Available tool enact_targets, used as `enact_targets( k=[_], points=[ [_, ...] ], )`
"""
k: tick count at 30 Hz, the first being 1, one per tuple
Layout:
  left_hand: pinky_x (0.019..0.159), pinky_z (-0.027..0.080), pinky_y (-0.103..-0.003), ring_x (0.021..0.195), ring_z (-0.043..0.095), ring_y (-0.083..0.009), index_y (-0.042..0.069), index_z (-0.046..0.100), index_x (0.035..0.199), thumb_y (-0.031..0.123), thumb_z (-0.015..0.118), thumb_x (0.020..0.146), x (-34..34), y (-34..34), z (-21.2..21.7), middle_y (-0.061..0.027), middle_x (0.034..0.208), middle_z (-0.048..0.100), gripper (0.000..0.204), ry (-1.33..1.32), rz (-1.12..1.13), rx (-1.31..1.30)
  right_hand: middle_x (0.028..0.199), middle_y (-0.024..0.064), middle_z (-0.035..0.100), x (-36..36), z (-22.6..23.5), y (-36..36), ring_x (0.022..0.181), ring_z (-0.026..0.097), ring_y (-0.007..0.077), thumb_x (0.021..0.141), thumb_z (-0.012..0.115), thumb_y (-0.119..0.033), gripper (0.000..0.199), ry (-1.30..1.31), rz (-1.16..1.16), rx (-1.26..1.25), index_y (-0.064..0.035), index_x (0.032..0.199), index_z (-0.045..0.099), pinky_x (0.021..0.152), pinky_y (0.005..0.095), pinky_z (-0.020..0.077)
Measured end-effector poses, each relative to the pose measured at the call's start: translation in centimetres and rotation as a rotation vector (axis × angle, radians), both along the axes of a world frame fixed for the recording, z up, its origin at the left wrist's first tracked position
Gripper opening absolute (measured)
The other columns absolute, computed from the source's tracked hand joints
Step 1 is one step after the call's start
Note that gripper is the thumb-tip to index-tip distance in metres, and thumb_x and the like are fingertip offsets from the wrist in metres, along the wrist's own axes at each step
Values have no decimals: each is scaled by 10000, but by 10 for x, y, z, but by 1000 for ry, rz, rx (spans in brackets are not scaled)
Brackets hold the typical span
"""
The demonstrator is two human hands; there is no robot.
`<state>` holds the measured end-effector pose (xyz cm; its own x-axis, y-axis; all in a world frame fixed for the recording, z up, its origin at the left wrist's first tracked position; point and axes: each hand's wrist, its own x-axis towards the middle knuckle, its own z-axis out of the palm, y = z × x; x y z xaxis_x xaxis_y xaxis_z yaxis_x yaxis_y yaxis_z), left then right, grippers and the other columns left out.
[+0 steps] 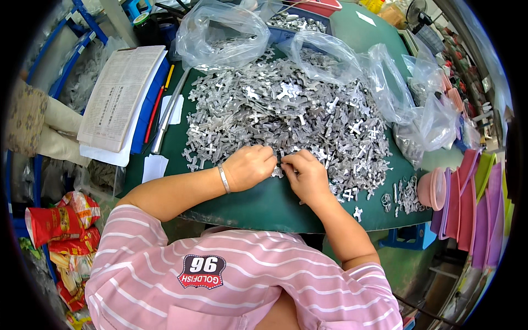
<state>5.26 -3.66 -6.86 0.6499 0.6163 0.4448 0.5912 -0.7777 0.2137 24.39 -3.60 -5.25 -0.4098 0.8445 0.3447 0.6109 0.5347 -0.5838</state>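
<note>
A wide heap of small silver metal crosses (286, 104) covers the middle of the green table (247, 206). At its near edge my left hand (250, 168), with a silver bangle at the wrist, has its fingers curled in a pinch. Close by on the right, my right hand (304, 173) is also pinched, thumb against fingers. The two hands' fingertips almost meet just above the tabletop. Whatever lies between the fingers is hidden or too small to name. Several loose crosses lie right of my right hand, among them a single cross (358, 213) near the table's front edge.
Clear plastic bags (223, 36) lie along the heap's far side. Papers on a blue tray (148, 104), pens and a metal ruler (166, 124) lie left. Right stand a pink cup (432, 188), small metal pieces (408, 195) and coloured bins (467, 203). Another person stands at far left.
</note>
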Motion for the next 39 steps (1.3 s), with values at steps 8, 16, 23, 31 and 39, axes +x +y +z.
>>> enact_targets(
  k=[8,16,23,31,39],
  points=[
    [613,472,-353,697,565,-259,36,583,860,78,617,749,1,1,3,-91,753,520,123,-46,17,-137,638,-11,537,26,12,-5,543,474,61,848,659,-213,163,823,-238,-1027,-65,824,595,422,197,339],
    [440,324,-205,535,430,-56,18,581,886,47,603,827,9,-26,19,-79,794,625,70,-1094,282,-1474,684,8,536,31,11,-15,558,501,93,860,643,-232,189,1165,-193,-1195,-67,824,559,402,214,347],
    [422,325,-194,523,409,-59,21,591,877,93,588,857,16,-44,23,-108,797,628,74,-1473,234,-1611,773,60,537,33,1,-16,618,506,155,865,598,-150,112,1538,67,-1278,-67,817,539,391,237,359],
    [417,323,-193,517,411,-60,20,560,857,133,566,884,14,-46,27,-97,776,604,116,-1473,203,-1681,804,18,560,20,7,-27,654,501,90,765,664,19,324,927,189,-889,-31,1079,601,435,204,361],
    [410,311,-204,502,388,-70,29,538,848,253,457,952,15,-48,29,-71,714,534,261,-1602,172,-1700,769,70,595,16,1,-29,597,528,112,852,627,-106,127,1173,96,-1230,-25,944,594,397,199,363]
  ],
)
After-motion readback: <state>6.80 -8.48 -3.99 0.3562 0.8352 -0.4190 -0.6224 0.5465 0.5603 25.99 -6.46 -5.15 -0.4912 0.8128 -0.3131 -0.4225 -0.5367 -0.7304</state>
